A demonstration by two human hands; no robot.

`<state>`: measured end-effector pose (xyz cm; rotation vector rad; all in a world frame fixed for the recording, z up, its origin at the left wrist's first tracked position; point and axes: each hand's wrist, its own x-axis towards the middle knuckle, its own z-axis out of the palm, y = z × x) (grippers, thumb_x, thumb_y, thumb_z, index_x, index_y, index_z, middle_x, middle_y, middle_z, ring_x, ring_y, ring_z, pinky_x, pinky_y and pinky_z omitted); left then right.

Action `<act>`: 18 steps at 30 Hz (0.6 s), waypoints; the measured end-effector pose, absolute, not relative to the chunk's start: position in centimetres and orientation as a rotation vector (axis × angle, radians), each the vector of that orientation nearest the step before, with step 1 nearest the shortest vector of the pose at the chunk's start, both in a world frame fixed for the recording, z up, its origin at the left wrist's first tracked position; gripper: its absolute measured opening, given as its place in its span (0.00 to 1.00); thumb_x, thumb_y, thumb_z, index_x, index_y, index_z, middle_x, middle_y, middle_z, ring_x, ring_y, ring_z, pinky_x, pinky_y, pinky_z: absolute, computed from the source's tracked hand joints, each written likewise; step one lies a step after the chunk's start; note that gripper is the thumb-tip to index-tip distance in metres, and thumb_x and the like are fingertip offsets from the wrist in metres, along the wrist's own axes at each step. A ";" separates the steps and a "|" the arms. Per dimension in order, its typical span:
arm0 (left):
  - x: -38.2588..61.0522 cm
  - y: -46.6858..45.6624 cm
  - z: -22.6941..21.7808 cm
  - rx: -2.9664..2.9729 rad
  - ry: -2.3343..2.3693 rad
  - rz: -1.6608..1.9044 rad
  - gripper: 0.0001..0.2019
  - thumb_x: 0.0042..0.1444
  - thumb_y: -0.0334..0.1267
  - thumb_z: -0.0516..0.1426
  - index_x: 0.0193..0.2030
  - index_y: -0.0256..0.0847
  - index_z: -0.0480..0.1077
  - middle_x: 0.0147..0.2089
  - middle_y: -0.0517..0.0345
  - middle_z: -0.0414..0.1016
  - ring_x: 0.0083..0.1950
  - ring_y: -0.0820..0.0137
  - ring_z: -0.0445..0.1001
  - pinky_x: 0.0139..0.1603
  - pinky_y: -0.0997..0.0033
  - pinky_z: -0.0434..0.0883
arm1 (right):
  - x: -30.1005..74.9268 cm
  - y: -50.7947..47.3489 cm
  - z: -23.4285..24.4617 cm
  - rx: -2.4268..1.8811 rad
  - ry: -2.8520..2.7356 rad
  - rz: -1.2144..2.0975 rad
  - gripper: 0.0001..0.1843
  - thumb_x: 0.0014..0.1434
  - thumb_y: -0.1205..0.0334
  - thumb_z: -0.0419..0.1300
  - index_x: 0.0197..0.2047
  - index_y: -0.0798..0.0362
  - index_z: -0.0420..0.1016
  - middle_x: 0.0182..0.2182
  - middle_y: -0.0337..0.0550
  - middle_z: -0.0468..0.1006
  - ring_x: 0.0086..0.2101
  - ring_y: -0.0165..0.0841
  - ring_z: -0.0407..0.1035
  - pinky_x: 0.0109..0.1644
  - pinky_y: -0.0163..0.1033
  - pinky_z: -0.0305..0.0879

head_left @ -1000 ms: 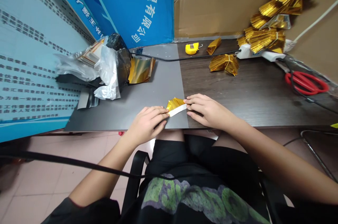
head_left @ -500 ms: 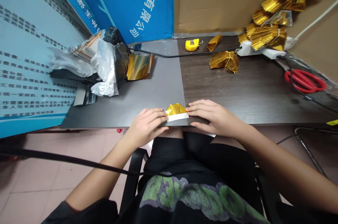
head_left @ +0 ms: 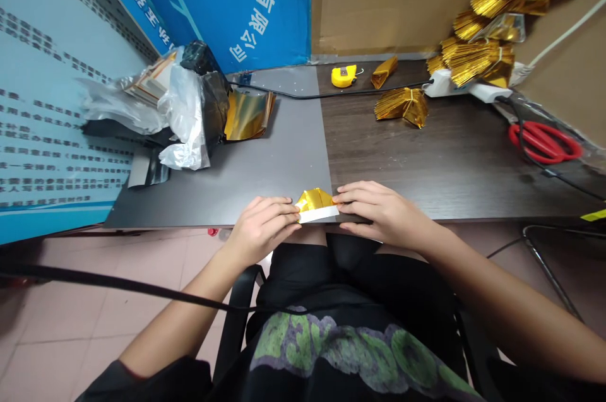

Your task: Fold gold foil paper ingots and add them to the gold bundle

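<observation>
Clamping folded gold foil [head_left: 313,201] between my left hand [head_left: 262,230] and right hand [head_left: 383,209], working at the grey mat's [head_left: 269,162] near edge.

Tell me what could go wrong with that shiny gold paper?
The folded gold foil sits right at the front edge of the grey board, so it might slip off toward the lap. The left hand and right hand press it from both sides, and thin foil could crease or tear. The black cable lying across the left forearm might catch and tug that arm.
</observation>
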<state>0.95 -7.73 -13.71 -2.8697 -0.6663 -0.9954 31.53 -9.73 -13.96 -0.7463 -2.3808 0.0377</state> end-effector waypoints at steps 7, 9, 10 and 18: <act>1.1 -8.0 -13.7 -2.866 -0.700 -1.008 0.06 0.63 0.36 0.64 0.45 0.40 0.74 0.48 0.57 0.82 0.52 0.67 0.79 0.47 0.67 0.72 | 31.0 -10.2 -13.9 -0.768 -2.345 -0.013 0.08 0.67 0.61 0.65 0.47 0.55 0.79 0.47 0.46 0.84 0.51 0.41 0.76 0.53 0.49 0.76; 1.0 -8.0 -13.7 -2.872 -0.667 -0.991 0.08 0.62 0.35 0.65 0.46 0.39 0.74 0.50 0.57 0.82 0.53 0.67 0.79 0.47 0.67 0.72 | 30.7 -10.4 -13.9 -0.752 -2.346 -0.064 0.06 0.67 0.63 0.65 0.45 0.57 0.79 0.45 0.45 0.84 0.49 0.41 0.77 0.51 0.49 0.76; 0.9 -8.1 -13.8 -2.869 -0.661 -0.997 0.07 0.62 0.33 0.65 0.46 0.39 0.74 0.50 0.57 0.82 0.53 0.67 0.79 0.47 0.67 0.73 | 30.6 -10.5 -13.9 -0.738 -2.339 -0.078 0.05 0.67 0.64 0.64 0.44 0.57 0.79 0.44 0.44 0.84 0.48 0.41 0.77 0.50 0.48 0.76; 1.0 -8.2 -13.9 -2.880 -0.701 -1.073 0.05 0.63 0.31 0.64 0.44 0.41 0.74 0.46 0.60 0.82 0.50 0.68 0.78 0.45 0.68 0.70 | 30.3 -10.9 -14.4 -0.749 -2.276 -0.036 0.01 0.66 0.67 0.65 0.41 0.56 0.78 0.42 0.41 0.84 0.44 0.38 0.75 0.47 0.45 0.75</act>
